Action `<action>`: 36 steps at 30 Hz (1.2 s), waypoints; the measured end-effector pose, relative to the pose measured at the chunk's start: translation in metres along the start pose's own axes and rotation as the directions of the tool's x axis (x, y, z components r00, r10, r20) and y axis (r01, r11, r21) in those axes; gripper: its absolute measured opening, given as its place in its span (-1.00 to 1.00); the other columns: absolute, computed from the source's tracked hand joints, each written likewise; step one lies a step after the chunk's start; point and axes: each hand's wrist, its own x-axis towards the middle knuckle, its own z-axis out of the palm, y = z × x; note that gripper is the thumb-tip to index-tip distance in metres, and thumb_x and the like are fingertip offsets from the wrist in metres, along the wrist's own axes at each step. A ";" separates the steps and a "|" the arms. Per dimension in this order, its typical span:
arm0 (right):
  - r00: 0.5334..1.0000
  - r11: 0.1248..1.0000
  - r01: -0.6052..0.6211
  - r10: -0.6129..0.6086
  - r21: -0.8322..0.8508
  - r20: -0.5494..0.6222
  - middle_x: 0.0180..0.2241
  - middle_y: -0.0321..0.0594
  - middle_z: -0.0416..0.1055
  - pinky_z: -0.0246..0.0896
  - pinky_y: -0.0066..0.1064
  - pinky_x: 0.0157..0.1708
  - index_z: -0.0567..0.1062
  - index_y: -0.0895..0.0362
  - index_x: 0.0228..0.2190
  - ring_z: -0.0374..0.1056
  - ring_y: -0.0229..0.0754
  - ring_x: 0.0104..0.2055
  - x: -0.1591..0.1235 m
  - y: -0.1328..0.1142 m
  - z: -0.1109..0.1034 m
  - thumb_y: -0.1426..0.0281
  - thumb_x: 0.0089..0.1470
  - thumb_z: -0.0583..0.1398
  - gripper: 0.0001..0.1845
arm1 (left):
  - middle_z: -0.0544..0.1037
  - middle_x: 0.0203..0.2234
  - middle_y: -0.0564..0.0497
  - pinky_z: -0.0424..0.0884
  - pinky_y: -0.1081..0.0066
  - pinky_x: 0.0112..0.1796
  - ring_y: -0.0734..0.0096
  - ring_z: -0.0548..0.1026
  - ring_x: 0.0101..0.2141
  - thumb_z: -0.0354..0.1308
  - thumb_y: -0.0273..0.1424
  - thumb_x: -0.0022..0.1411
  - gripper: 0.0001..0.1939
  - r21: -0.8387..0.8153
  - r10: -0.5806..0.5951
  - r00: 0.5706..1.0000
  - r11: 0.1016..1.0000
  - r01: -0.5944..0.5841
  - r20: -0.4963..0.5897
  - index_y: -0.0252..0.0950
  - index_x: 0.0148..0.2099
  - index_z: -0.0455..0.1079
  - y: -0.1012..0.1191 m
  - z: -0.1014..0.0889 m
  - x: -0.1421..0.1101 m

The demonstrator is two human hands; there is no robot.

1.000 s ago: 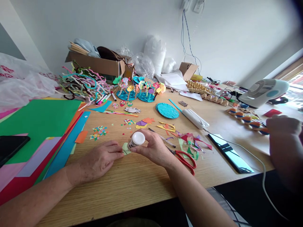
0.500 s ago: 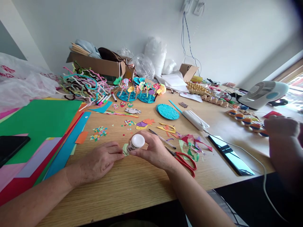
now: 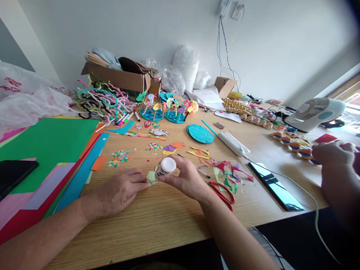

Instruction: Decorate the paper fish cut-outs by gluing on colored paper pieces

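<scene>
The fingers of our right hand (image 3: 189,178) are closed around the bottle (image 3: 165,169) with the white cap, the thumb on the near side of it, and the cap is pointing up towards us. The bottle is tilted, over the right part of the pale green paper (image 3: 152,178); we cannot tell if its lower end touches this paper. The fingers of our left hand (image 3: 119,190) lie low and close together, with the tips at the left edge of the paper, but we cannot tell if they pinch it. The paper lies on the desk (image 3: 157,221), between our two hands. Beyond the bottle we see the paper fish (image 3: 177,144) in orange, purple and yellow. To the right of our right hand are the scissors (image 3: 226,192) with red handles, near the paper scraps (image 3: 226,168). On the left, the coloured sheets (image 3: 53,142) lie in a pile, and at the far right there is another person's hand (image 3: 334,155).
</scene>
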 end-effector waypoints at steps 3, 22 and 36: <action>0.999 1.000 -0.023 0.022 -0.020 -0.025 -0.43 -0.28 0.39 0.16 -0.44 -0.36 0.43 0.15 -0.43 0.29 -0.25 -0.38 0.000 0.001 -0.002 0.27 -0.04 0.27 -0.80 | 0.49 -0.18 -0.02 0.40 0.29 -0.10 0.29 0.37 -0.10 -0.11 -0.71 0.07 -0.55 0.018 0.008 1.000 1.000 -0.008 -0.012 -0.24 -0.10 0.41 -0.001 0.001 0.000; 0.998 0.999 -0.045 0.044 -0.030 -0.055 -0.45 -0.31 0.38 0.15 -0.47 -0.41 0.42 0.14 -0.44 0.28 -0.26 -0.41 0.001 0.002 0.002 0.28 -0.06 0.28 -0.79 | 0.51 -0.21 -0.03 0.42 0.32 -0.16 0.30 0.41 -0.14 -0.11 -0.70 0.08 -0.58 0.016 0.004 1.000 1.000 -0.004 -0.005 -0.23 -0.14 0.42 0.001 -0.002 -0.001; 0.998 0.999 -0.033 0.032 -0.003 -0.061 -0.43 -0.30 0.39 0.15 -0.49 -0.40 0.43 0.16 -0.42 0.28 -0.28 -0.40 0.007 0.002 0.003 0.37 -0.09 0.30 -0.82 | 0.49 -0.18 -0.02 0.40 0.33 -0.11 0.30 0.40 -0.13 -0.12 -0.71 0.05 -0.54 0.047 0.004 1.000 0.999 -0.005 0.012 -0.24 -0.09 0.39 0.004 -0.001 0.000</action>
